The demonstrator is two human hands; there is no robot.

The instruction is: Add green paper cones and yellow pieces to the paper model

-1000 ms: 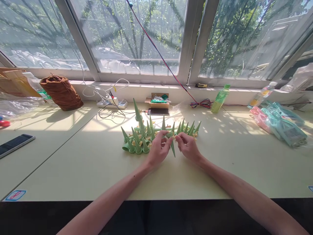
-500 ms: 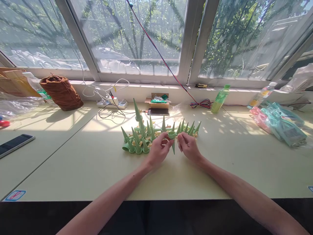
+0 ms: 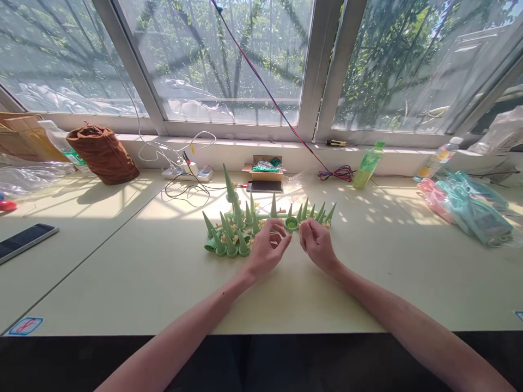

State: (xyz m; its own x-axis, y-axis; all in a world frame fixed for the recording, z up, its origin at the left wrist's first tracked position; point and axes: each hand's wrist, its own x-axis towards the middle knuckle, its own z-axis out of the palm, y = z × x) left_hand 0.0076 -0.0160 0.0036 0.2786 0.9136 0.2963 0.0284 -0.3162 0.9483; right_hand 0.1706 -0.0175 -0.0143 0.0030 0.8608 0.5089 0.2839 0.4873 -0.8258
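A hollow green plastic cone shows its round open end toward me, its pointed tip out of sight. My left hand curls around the near side of its rim, thumb and fingers holding it. Close by on the right, my right hand is closed, fingertips pinched near the rim; whatever they hold is too small to make out. Several more green cones stand in a cluster left of and behind my hands, with small beige pieces among them. Another row of cones stands behind my right hand.
Behind the cones are a black phone and an open carton. A green bottle stands at the back right, near bundled wires. Teal and pink packets lie far right. At left are a brown bag and another phone.
The cone has turned in my left hand: its tip pointed down before, and now its open end faces me. My right hand has shifted very slightly and remains closed.
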